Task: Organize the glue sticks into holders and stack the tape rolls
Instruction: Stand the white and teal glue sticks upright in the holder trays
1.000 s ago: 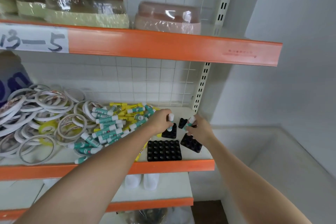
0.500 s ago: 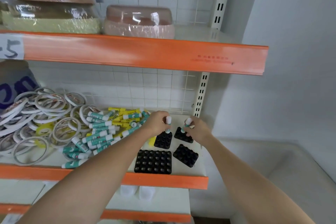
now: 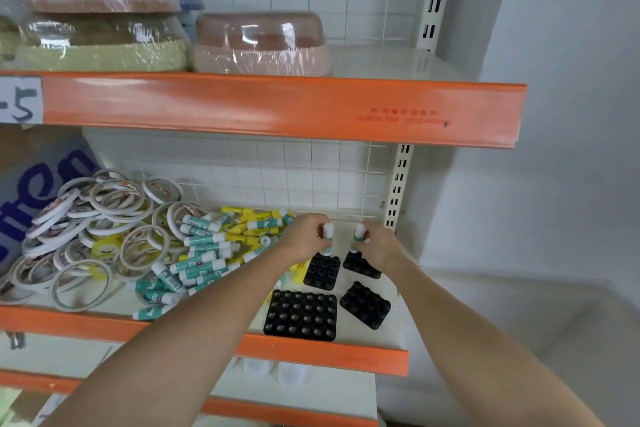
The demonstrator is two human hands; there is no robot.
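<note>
At an orange-edged shelf [image 3: 311,354], a person's left hand [image 3: 304,239] grips an upright glue stick [image 3: 327,236] above a small black holder [image 3: 322,271], while the right hand [image 3: 377,246] pinches a second glue stick [image 3: 358,236] over another holder [image 3: 360,265]. Two more holders, a large one [image 3: 300,317] and a small one [image 3: 365,304], lie nearer the shelf's front edge. Loose glue sticks [image 3: 204,253] and tape rolls [image 3: 104,218] lie heaped to the left.

White shelf [image 3: 393,326], tape rolls [image 3: 104,218], glue sticks [image 3: 204,253], black holders [image 3: 300,315]
</note>
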